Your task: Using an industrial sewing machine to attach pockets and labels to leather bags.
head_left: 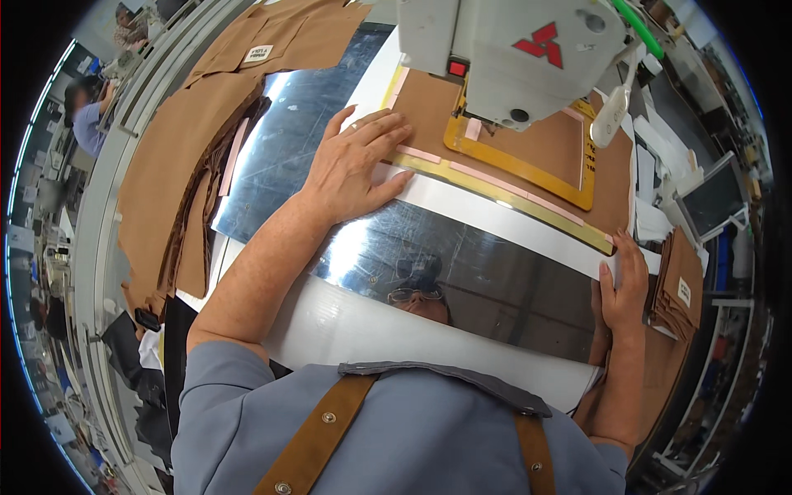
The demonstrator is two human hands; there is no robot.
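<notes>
A brown fabric panel (417, 103) lies under the head of an industrial sewing machine (540, 78). A yellow clamp frame (520, 170) sits on the panel. Along its near edge runs a yellow strip with pink tape pieces (495, 189). My left hand (355, 161) rests flat at the strip's left end, fingers spread and thumb apart. At the strip's right end is my right hand (627, 285), fingers stretched toward the corner and thumb apart; neither hand grips anything. White sheet material (450, 196) shows below the strip.
A shiny metal plate (528, 305) covers the near table. Brown cut fabric pieces (157, 157) are piled at left, and a folded brown stack (681, 289) stands at right. Beyond that is a monitor (716, 198). A person (89, 124) sits far left.
</notes>
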